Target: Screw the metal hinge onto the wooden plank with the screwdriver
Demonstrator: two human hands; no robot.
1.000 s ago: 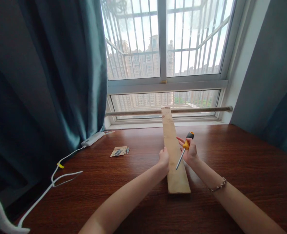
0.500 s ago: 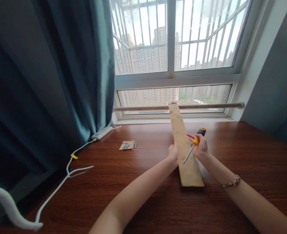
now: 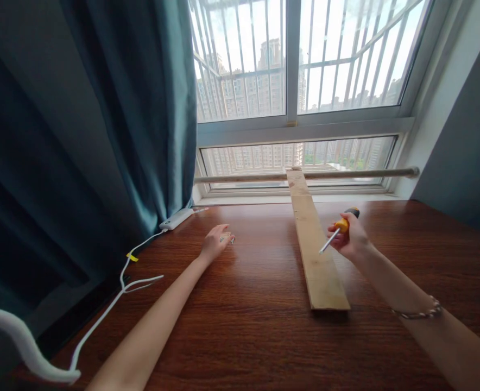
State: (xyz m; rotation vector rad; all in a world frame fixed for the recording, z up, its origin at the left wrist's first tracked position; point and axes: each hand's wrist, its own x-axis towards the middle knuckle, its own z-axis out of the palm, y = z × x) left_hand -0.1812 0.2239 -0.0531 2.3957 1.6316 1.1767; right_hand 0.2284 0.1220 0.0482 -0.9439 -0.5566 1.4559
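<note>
My right hand (image 3: 354,237) is wrapped round a screwdriver (image 3: 341,225) with a yellow and black handle, its metal shaft slanting down to the left over the board. The long wooden board (image 3: 319,260) lies on the table, with its far end by the window. My left hand (image 3: 214,243) is over the small screws (image 3: 232,239) on the left, thumb and fingers apart. It covers most of the little cardboard piece (image 3: 225,235) beside them. Whether its fingertips touch a screw is too small to tell.
A white power strip (image 3: 177,219) lies by the blue curtain (image 3: 158,136), its white cable (image 3: 101,320) running along the left of the brown table (image 3: 248,336). Behind the table, a horizontal rail (image 3: 354,174) crosses in front of the barred window.
My left hand has let go of the board's left edge and moved left to the screws. My right hand has shifted slightly right with the screwdriver. The view has shifted a little.
</note>
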